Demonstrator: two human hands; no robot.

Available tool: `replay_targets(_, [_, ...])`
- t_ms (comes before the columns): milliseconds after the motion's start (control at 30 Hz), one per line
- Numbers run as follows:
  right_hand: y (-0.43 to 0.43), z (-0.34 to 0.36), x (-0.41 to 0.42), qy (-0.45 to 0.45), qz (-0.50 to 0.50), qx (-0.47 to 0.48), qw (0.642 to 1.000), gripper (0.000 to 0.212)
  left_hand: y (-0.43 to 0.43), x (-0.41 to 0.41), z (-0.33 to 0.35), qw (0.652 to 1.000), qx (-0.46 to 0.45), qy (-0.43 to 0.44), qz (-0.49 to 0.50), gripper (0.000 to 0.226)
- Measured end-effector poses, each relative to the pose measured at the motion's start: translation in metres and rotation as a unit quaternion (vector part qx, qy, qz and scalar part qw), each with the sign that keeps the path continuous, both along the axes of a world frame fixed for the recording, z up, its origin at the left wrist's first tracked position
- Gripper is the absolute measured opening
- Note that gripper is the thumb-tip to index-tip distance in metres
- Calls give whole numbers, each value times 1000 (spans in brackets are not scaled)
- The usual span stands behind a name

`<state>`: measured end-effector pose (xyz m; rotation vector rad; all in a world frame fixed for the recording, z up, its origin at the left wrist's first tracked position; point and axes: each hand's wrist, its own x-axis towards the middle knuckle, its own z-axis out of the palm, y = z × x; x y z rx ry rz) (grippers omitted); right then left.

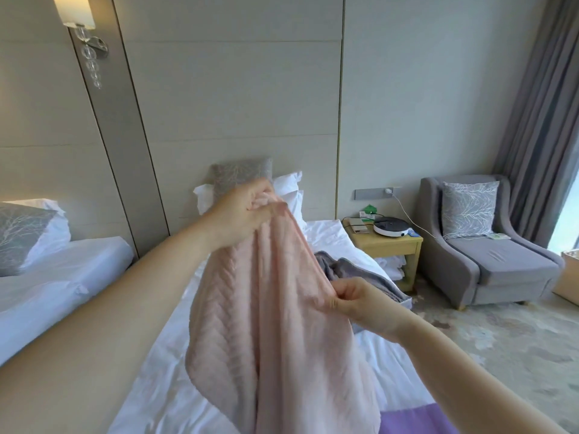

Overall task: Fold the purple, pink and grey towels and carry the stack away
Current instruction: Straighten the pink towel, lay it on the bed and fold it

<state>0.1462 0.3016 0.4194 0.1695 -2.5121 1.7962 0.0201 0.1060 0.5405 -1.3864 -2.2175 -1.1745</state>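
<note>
The pink towel (275, 324) hangs in the air over the white bed (163, 386), bunched in long vertical folds. My left hand (247, 211) grips its top corner, raised high near the pillows. Lower and to the right, my right hand (360, 303) pinches the towel's right edge. The grey towel (354, 274) lies crumpled on the bed behind the pink one, partly hidden by it. A flat piece of the purple towel (413, 418) shows at the bottom edge, on the bed by my right forearm.
White pillows and a grey cushion (241, 175) stand at the headboard. A second bed (62, 277) is on the left. A wooden nightstand (388, 245) with a round white device stands right of the bed, then a grey armchair (501, 264) and curtains.
</note>
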Motion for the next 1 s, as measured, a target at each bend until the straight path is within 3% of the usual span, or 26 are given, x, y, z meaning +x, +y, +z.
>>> replay_targets(100, [6,-2,3,-29,7,122,992,74,-21,-15,8,991,65,39,110,17])
replay_targets(200, [14,8,1,-17,7,170,985,66,-44,-31,7,973,112,43,197,19])
replay_targets(267, [17,18,0,-29,41,132,990,61,-58,-40,2,959,133,18,249,25])
replay_targets(367, [10,34,-5,-17,85,-12,996,52,-72,-41,-12,948,150,-20,279,33])
replay_targets(467, [-5,51,-17,-7,90,-93,992,47,-60,-20,-38,982,38,-17,184,62])
replay_targets(533, [-18,62,-25,-10,102,-92,990,33,-44,4,-58,989,-63,-116,66,84])
replay_targets(600, [-27,65,-32,-23,110,-69,991,34,-30,21,-74,965,-136,-222,-16,77])
replay_targets(667, [-31,60,-33,-30,108,-37,993,34,-25,27,-86,946,-167,-273,-54,42])
replay_targets(700, [-30,56,-31,-29,103,-15,994,30,-26,25,-89,946,-145,-284,-61,29])
replay_targets(767, [-24,48,-25,-35,103,24,994,29,-29,17,-86,956,-59,-284,-48,24])
replay_targets(900, [-2,30,-9,-86,84,106,987,45,-45,-4,-63,961,76,-265,-11,53])
replay_targets(1000, [14,25,0,-97,49,133,985,55,-57,-20,-52,949,139,-281,30,33])
